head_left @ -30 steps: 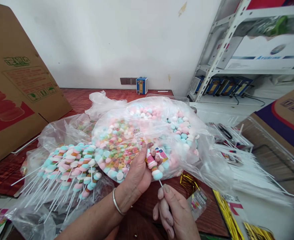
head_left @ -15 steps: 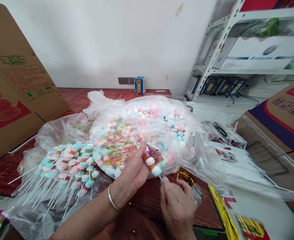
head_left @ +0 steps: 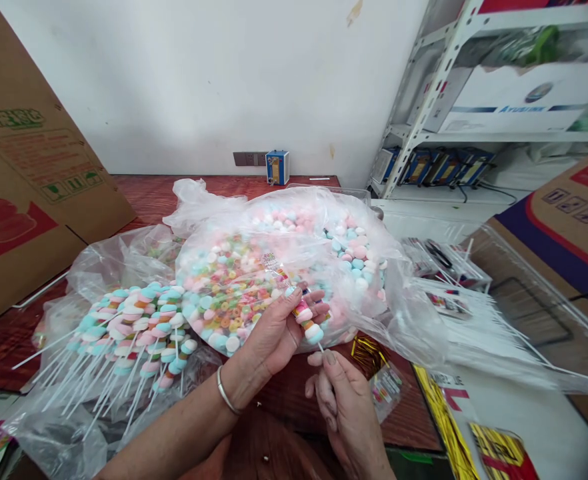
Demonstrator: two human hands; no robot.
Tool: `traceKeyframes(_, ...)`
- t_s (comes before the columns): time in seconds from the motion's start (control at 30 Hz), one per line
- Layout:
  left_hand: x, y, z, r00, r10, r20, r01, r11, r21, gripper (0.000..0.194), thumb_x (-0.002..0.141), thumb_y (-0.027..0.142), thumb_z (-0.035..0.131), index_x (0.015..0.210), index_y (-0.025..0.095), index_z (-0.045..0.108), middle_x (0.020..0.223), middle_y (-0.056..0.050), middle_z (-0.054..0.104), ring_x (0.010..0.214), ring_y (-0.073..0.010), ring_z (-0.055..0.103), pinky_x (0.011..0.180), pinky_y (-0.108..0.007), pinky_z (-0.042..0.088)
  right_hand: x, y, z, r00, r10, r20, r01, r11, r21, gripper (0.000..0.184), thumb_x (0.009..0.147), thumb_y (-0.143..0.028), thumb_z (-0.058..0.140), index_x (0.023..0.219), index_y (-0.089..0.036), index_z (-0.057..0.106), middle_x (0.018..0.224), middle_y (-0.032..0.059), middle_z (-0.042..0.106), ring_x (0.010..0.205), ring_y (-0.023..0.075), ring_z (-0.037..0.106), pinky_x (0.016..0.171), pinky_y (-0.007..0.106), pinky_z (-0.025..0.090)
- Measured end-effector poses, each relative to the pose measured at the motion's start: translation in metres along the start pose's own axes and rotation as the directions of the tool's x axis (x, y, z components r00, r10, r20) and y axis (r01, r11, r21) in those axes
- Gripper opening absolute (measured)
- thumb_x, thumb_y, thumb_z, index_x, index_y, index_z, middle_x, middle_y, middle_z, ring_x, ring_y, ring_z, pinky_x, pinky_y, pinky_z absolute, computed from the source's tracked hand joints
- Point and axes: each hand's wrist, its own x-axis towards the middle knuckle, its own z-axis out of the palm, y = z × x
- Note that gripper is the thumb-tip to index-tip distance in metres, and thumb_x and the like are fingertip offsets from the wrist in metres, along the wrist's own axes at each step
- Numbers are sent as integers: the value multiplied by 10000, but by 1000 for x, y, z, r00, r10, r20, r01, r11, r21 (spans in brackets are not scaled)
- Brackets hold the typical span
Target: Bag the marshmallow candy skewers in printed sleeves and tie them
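Note:
My left hand [head_left: 279,327] is closed round a marshmallow skewer [head_left: 314,333], whose upper part sits inside a clear printed bag [head_left: 302,309]. Blue, white, pink and brownish sweets show below the bag's end. My right hand [head_left: 341,393] pinches the white stick just under the lowest marshmallow. Behind both hands lies a large clear plastic bag [head_left: 334,283] over loose marshmallows [head_left: 357,263] and coloured ring candies [head_left: 239,293]. A pile of marshmallow skewers [head_left: 134,330] rests on plastic to the left, sticks pointing towards me.
Gold twist ties [head_left: 369,353] and a small clear packet [head_left: 387,390] lie right of my right hand. White sticks [head_left: 479,340] are spread further right, beside a cardboard box [head_left: 569,220]. A tall carton [head_left: 39,153] stands at left. A blue device [head_left: 277,168] sits by the wall.
My right hand rolled palm-down on the stick, then turned back with its fingers showing again. The skewer has stayed in my left hand. The view has shifted slightly.

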Motion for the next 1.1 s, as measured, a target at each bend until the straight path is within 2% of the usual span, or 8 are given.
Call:
traceKeyframes(0.17, -3, -4, 1, 999, 32, 28, -32, 999, 13, 154, 894, 272, 658, 953, 130, 672, 881, -83, 720, 817, -201, 714, 828, -368, 592, 4, -3, 0, 984, -177, 35, 180, 956, -234, 346, 953, -485, 549, 875, -177, 684, 474, -99, 353, 399, 75, 302, 465, 216, 376)
traceKeyframes(0.27, -8, -9, 7, 1000, 13, -4, -13, 999, 31, 167, 900, 276, 654, 900, 109, 673, 841, -68, 699, 783, -173, 699, 786, -326, 592, 7, -3, -5, 739, -653, 167, 536, 418, -734, 223, 968, -315, 563, 921, -164, 721, 633, 7, 634, 547, 135, 535, 560, 250, 407)
traceKeyframes(0.33, -11, -14, 12, 1000, 7, -18, -7, 999, 37, 168, 890, 274, 667, 880, 106, 667, 837, -68, 693, 759, -166, 691, 751, -305, 587, 10, -3, -8, 513, -781, 355, 547, -21, -837, 152, 959, -200, 578, 966, -144, 720, 704, 42, 705, 571, 144, 564, 606, 274, 402)
traceKeyframes(0.4, -14, -18, 15, 1000, 10, -5, -10, 999, 33, 175, 880, 285, 682, 869, 112, 660, 822, -71, 691, 747, -171, 689, 729, -298, 580, 13, -4, -9, 427, -792, 437, 500, -196, -844, 147, 968, -158, 563, 981, -122, 705, 672, 42, 702, 528, 140, 543, 598, 284, 393)
traceKeyframes(0.67, -5, 7, 12, 985, 147, 85, -152, 987, 54, 378, 793, 325, 789, 1109, 165, 659, 1245, -134, 663, 1057, -235, 674, 877, -344, 570, 7, -12, -12, 645, -746, 165, 549, 302, -779, 161, 968, -200, 546, 946, -180, 704, 820, 25, 744, 705, 147, 682, 672, 223, 514)
traceKeyframes(0.93, 4, 22, 13, 973, 213, 85, -205, 974, -92, 111, 835, 186, 741, 854, 125, 650, 712, 22, 590, 663, -97, 615, 765, -264, 565, 6, -8, -3, 964, -263, 22, 251, 889, -384, 401, 997, -469, 470, 863, -164, 692, 502, -74, 389, 401, 87, 347, 384, 202, 339)
traceKeyframes(1.03, 7, 18, 15, 985, 175, -1, -173, 975, -138, 122, 863, 181, 705, 800, 134, 612, 720, 14, 583, 643, -94, 600, 731, -259, 569, 8, -7, -3, 942, -326, 80, 322, 807, -496, 358, 1006, -417, 474, 840, -167, 669, 540, -55, 452, 438, 95, 408, 432, 215, 374)
traceKeyframes(1.1, 9, 17, 16, 987, 152, -56, -158, 976, -149, 117, 881, 178, 681, 805, 136, 602, 723, 6, 582, 639, -99, 595, 713, -261, 570, 9, -9, -5, 790, -586, 182, 514, 471, -717, 237, 996, -289, 520, 886, -159, 684, 667, 8, 605, 592, 131, 555, 577, 247, 443)
